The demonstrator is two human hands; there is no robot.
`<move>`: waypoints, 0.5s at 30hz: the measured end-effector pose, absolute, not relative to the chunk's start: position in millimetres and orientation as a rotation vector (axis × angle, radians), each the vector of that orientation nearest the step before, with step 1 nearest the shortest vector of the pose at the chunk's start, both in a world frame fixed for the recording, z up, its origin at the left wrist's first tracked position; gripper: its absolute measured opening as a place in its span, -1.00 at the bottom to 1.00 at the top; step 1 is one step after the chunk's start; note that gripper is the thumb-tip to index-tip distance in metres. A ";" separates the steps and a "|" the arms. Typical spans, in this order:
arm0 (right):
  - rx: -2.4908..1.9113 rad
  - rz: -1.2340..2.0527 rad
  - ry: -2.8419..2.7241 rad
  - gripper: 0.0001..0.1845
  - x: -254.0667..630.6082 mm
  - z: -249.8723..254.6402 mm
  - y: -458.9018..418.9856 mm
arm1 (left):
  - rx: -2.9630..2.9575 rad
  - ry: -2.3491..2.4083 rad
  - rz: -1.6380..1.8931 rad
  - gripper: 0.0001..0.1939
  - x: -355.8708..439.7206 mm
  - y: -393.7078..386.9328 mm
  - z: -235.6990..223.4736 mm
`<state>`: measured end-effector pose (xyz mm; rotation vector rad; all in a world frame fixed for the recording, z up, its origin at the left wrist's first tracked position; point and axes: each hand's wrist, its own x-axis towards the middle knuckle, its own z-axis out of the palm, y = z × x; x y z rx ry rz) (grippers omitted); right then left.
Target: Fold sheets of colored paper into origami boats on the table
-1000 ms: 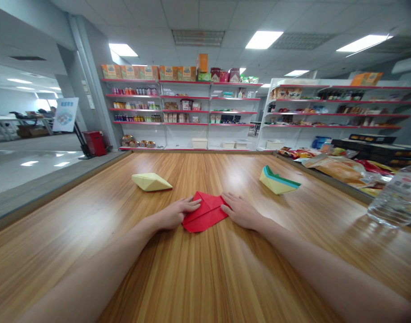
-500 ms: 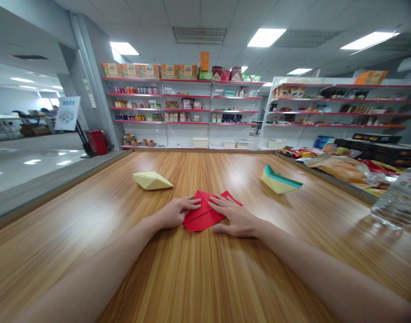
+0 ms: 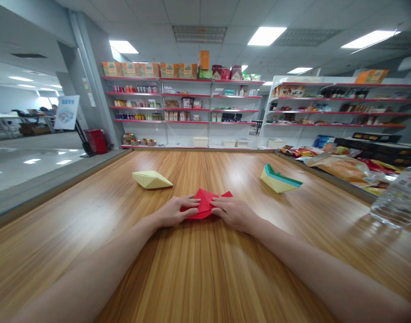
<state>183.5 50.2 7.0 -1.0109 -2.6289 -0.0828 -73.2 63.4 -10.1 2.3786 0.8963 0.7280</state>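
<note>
Finding both hands at work on a folded sheet of red paper (image 3: 205, 202), which lies on the wooden table (image 3: 188, 273) directly before the person. The left hand (image 3: 173, 211) is partly open, fingers extended over the left part of the paper, thumb set apart on its nearer portion. The right hand (image 3: 237, 213) is likewise partly open, its fingertips and thumb resting on the right part. Both press from above rather than close around the sheet; its underside is hidden. Creases run across the upper face, one peak points away from the person, and a pointed corner shows beyond the right fingers.

Beyond the left hand lies a pale yellow folded piece (image 3: 152, 180) with a thin red lower edge. Beyond the right hand rests a paper boat (image 3: 279, 182) in yellow, blue and green, tilted. Both are apart from the hands.

At the far right stands a clear plastic bottle (image 3: 398, 197), near assorted snack bags (image 3: 343, 168). Stocked shelves (image 3: 183, 133) line the background.
</note>
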 end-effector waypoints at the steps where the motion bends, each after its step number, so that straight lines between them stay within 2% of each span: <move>1: -1.029 -0.072 -2.611 -0.53 184.0 6.2 51.1 | 2.376 0.891 0.718 -0.59 -74.1 64.0 -9.4; 9: -1.291 0.013 -2.442 -0.46 190.0 2.5 55.6 | 2.419 0.768 0.668 -0.36 -78.3 65.6 -7.1; 12: -1.244 0.019 -2.479 -0.50 190.5 4.1 55.5 | 2.461 0.801 0.745 -0.54 -74.6 65.1 -10.7; 15: -1.126 -0.001 -2.557 -0.42 189.3 6.3 53.7 | 2.470 0.805 0.874 -0.56 -73.0 68.1 -17.1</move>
